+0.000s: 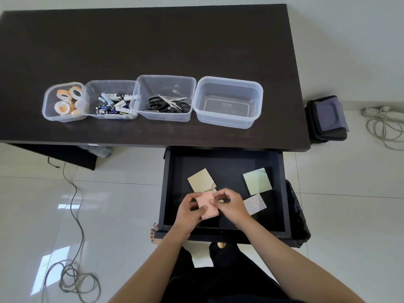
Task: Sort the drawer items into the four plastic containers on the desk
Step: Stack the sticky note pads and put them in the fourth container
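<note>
Over the open dark drawer [168,186], my left hand [189,212] and my right hand [231,205] both grip a pink sticky-note pad [207,204]. Left in the drawer are a yellow pad [201,179], a green pad [257,181] and a pale patterned pad [255,204]. On the desk [153,44] stand four clear containers in a row: one with tape rolls [63,101], one with batteries [111,100], one with scissors [166,98], and an empty one [228,101] at the right.
A dark bag [328,118] sits on the floor right of the desk, with a coiled white cable [384,125] beyond it. A grey cable [74,215] trails over the tiles at left. A black bin bag [299,217] hangs beside the drawer's right wall.
</note>
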Demonstrator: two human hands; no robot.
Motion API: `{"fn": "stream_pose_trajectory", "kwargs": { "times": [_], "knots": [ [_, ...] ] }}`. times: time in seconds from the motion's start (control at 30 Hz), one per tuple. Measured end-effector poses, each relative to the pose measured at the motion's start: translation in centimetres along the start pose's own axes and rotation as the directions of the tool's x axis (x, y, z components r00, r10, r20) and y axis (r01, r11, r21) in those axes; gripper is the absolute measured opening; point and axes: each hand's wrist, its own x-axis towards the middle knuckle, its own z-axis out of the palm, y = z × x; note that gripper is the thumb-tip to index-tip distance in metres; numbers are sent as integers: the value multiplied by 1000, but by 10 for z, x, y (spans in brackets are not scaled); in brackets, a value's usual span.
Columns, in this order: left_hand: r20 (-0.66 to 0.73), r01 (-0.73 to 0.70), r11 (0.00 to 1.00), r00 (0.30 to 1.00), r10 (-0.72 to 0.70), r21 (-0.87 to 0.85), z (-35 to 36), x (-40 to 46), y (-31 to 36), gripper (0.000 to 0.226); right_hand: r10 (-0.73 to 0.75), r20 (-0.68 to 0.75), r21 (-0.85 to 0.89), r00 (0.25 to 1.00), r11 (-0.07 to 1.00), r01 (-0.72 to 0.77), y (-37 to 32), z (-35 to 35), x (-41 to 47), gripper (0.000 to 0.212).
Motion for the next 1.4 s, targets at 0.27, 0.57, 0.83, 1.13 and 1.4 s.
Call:
{"fn": "stream_pose_trajectory", "kwargs": {
  "times": [0.27,0.57,0.83,1.13,1.4],
  "knots": [
    [-28,-45,985,998,50,165,-38,-5,-5,48,12,-199,-242,980,968,-61,-18,20,43,34],
    [16,-52,986,999,50,160,-64,-17,1,56,-29,-89,-319,996,948,-1,-22,32,53,25],
    [78,-158,986,985,154,44,-59,-20,15,58,-29,-44,-143,999,989,22,-30,21,12,20],
    [68,-323,899,946,317,297,-33,-19,22,61,63,-25,235,998,971,-55,-32,13,-32,29],
    [57,-326,911,945,322,254,-24,-28,18,70,92,36,340,995,935,-99,-32,6,-35,31]
  ]
}}
